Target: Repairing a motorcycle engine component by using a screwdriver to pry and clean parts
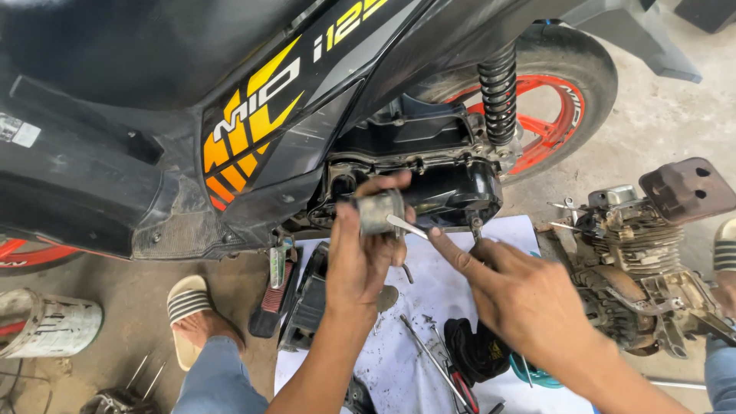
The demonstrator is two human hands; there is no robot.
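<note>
Gripping a small dull-grey metal cylinder point(381, 211) between thumb and curled fingers, left hand point(360, 257) raised in front of the open engine side of a black scooter with yellow and orange side graphics point(253, 115). Closed snugly round the cylinder, thumb up its near side, fingertips wrapped over the top; forearm rising from the lower edge of the view, wrist bent slightly back. Pinched in the right hand point(521, 295), a thin bright metal tool point(406, 227), its tip touching the cylinder's side; forefinger stretched along the shaft, other fingers folded loosely, arm coming in from the lower right. Cylinder surface matt and grimy, rounded, stubby. Just behind, a black, greasy open crankcase point(429, 176), with a coiled black shock spring point(498, 96) and an orange-spoked rear wheel point(552, 115) beyond. Below the hands, a white sheet spread on the concrete floor point(460, 299), speckled with dirt, carrying a crumpled black rag point(479, 349), a red-handled screwdriver point(460, 383) and a black plastic cover point(310, 303). To the right, on the floor, a removed finned engine block, grey and oily point(644, 268). To the left, a foot in a white striped sandal point(188, 318) and a dented white tin point(50, 326).
</note>
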